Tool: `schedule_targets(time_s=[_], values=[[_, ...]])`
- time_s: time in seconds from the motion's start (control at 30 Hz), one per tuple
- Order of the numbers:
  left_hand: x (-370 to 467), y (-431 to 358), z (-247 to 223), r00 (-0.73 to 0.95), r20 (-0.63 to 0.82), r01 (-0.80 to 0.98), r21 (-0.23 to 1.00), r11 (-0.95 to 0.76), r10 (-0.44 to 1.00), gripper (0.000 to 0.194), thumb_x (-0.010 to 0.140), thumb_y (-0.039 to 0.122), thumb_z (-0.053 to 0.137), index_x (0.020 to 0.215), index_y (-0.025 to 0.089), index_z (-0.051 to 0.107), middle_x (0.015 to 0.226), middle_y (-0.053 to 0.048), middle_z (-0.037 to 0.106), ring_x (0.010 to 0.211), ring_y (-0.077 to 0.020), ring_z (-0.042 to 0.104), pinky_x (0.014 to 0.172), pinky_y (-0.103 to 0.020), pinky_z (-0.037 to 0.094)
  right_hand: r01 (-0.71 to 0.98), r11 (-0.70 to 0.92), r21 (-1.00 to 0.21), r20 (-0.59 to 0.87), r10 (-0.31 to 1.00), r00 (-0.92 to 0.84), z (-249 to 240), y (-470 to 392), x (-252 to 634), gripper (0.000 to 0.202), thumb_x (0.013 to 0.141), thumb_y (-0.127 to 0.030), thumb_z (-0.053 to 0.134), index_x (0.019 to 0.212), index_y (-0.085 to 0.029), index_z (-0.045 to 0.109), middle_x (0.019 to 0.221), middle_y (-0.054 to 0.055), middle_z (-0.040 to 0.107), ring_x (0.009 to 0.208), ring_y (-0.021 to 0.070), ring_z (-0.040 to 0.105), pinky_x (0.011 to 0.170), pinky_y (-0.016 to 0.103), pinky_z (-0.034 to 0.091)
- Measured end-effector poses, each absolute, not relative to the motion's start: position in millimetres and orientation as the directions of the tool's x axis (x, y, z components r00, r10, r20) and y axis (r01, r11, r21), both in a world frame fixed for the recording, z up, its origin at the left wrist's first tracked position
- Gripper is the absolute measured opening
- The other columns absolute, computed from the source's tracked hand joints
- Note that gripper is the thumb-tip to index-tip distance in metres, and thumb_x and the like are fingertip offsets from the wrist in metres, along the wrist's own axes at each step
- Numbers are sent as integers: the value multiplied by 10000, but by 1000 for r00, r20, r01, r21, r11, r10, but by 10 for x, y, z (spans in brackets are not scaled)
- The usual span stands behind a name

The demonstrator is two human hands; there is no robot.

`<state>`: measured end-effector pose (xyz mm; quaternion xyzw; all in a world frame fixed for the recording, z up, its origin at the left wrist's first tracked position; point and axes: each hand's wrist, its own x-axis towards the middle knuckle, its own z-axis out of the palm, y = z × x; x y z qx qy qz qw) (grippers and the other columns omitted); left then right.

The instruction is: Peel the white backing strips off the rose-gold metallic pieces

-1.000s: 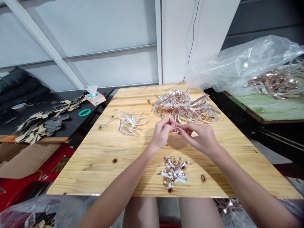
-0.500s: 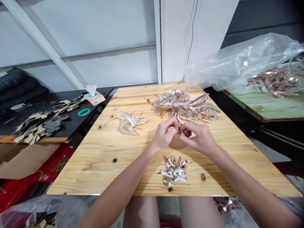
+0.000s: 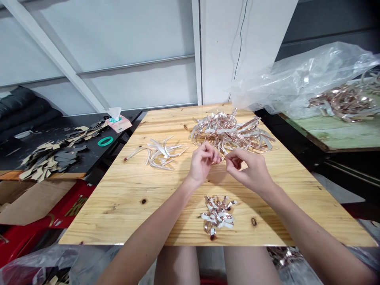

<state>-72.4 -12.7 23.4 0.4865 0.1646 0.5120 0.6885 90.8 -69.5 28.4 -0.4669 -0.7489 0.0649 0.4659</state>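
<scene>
Over the middle of the wooden table, my left hand has its fingers curled together. Close to its right, my right hand is closed with thumb and finger pinched. The fingertips are a small gap apart, and what they hold is too small to make out. Just beyond both hands lies a tangled pile of shiny copper-coloured and white strips. Nearer me is a small heap of short copper and white pieces. Left of my hands is a loose bunch of thin whitish strips.
Under everything is the wooden table. On the left, a black table bears scraps, a green ring and a tissue pack. Clear plastic and more copper strips occupy the right side table.
My hands have drawn slightly apart, the fingertips no longer meeting. My left hand has turned and its fingers have curled in. The piles look the same.
</scene>
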Motion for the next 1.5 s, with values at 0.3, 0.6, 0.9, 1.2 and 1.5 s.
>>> schedule_targets(time_s=[0.3,0.6,0.9,1.2,1.5], values=[[-732,-169,337,544,117,-739,536,409,831,123,718,178,530,679,182,413,617,13,322,573,-127,376,630,-282,401,602,549,-580,620,777,-111,268,-693,914,135,973,-259,567,847,-217,542,675,-4,584,581,136,541,555,262,411],[-722,-217,377,582,133,-728,526,440,803,140,654,67,504,716,177,443,606,22,323,555,-125,386,613,-258,391,560,553,-617,582,800,-147,273,-691,913,81,1003,-251,533,944,-208,568,767,16,652,627,142,576,599,264,435],[-728,-243,373,607,131,-688,580,436,784,196,612,55,511,732,185,426,614,31,320,543,-117,385,625,-242,399,516,573,-637,573,799,-181,284,-698,909,37,988,-232,559,961,-215,577,801,15,679,649,141,608,620,263,460],[-730,-263,383,621,109,-667,594,450,776,211,621,54,539,735,186,421,616,41,318,529,-98,379,597,-207,392,506,584,-635,579,793,-189,287,-711,899,104,930,-264,655,915,-213,565,725,-12,612,584,123,564,560,264,444],[-727,-282,401,617,99,-666,593,452,780,211,608,55,537,725,186,420,603,37,320,522,-103,382,582,-206,396,489,584,-648,571,798,-196,302,-715,894,122,897,-210,666,915,-217,546,710,-25,595,585,117,556,564,260,457]])
